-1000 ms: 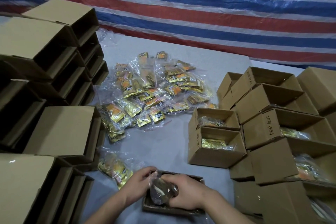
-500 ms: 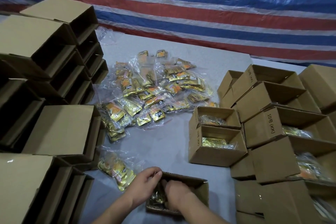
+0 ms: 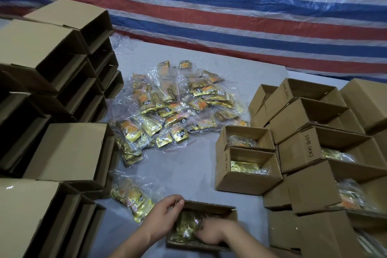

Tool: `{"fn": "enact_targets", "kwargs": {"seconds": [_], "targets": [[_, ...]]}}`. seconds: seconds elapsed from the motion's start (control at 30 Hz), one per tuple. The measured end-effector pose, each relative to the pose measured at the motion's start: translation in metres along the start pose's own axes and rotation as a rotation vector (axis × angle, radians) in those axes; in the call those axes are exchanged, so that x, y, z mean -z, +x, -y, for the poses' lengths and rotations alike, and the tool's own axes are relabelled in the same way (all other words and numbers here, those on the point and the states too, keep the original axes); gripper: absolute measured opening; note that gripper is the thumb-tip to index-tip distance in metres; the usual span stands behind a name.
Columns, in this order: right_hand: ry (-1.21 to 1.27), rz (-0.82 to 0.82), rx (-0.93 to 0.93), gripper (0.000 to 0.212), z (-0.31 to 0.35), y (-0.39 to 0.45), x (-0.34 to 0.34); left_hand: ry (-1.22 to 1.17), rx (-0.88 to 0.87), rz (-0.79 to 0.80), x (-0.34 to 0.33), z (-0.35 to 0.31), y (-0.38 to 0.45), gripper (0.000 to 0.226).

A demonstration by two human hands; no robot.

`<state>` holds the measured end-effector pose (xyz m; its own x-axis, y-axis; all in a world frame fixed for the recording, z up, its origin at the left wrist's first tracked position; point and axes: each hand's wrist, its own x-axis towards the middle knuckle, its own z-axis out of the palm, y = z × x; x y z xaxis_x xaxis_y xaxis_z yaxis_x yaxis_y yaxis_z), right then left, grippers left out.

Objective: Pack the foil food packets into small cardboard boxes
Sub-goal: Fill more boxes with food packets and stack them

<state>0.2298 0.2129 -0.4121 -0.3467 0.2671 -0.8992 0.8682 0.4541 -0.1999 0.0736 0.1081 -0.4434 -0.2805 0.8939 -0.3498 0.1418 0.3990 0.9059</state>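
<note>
At the bottom centre, the left hand [image 3: 165, 213] grips the open box [image 3: 228, 213] by its rim to steady it, while the right hand [image 3: 211, 231], fingers curled, pushes a bagged foil packet [image 3: 186, 227] down inside

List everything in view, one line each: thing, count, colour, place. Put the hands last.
box being packed: one, brown cardboard, near edge of the table, open top, gold packets inside.
bagged foil packets: a heap, too many to count, gold and orange in clear bags, middle of the table.
single bag of packets: one, gold and orange, just left of the box being packed.
empty boxes: a stack, brown, left side, lying on their sides.
filled boxes: many, brown, right side, open tops, packets showing in several.
table: one, pale grey.
tarp: one, red, blue and white stripes, behind the table.
left hand: on the box's left rim.
right hand: inside the box, fingers blurred, on the packets.
</note>
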Motion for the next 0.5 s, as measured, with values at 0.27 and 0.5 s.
{"fn": "enact_targets", "kwargs": {"seconds": [0.27, 0.5], "targets": [[0.070, -0.047, 0.011, 0.051, 0.011, 0.000, -0.009, 0.018, -0.008, -0.046, -0.002, 0.004, -0.002, 0.013], [0.106, -0.306, 0.031, 0.040, 0.010, -0.013, 0.008, 0.034, 0.015, -0.060, -0.005, -0.002, -0.001, 0.013]]}}
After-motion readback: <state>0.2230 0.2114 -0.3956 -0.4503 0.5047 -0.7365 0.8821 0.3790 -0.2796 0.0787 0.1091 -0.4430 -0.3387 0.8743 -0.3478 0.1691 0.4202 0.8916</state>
